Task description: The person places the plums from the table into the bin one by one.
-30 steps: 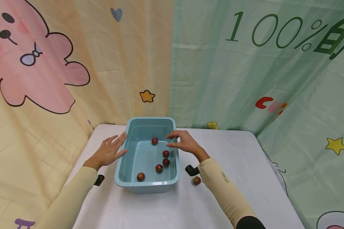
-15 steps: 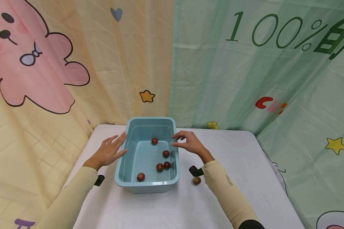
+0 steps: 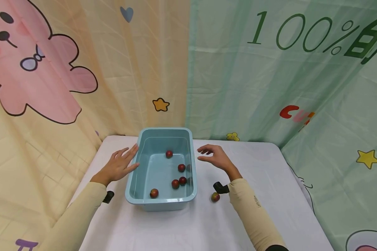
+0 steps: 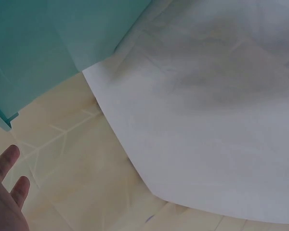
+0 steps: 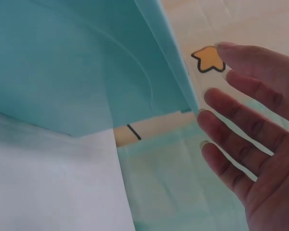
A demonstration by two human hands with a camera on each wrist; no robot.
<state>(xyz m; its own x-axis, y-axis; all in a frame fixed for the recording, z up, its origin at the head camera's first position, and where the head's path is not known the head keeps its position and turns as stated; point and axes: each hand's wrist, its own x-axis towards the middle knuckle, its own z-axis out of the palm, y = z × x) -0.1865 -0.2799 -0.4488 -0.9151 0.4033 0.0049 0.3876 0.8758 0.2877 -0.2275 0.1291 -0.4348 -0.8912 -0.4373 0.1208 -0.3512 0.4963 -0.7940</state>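
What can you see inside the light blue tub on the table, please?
Inside the tub lie five small red fruits, seemingly in shallow water. The near wall hides the floor strip just behind it. A sixth fruit lies outside on the table.

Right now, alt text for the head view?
A light blue tub sits on a white table, holding five small red fruits in water. The left hand rests flat against its left wall; the right hand hovers open beside it. A sixth fruit lies on the table.
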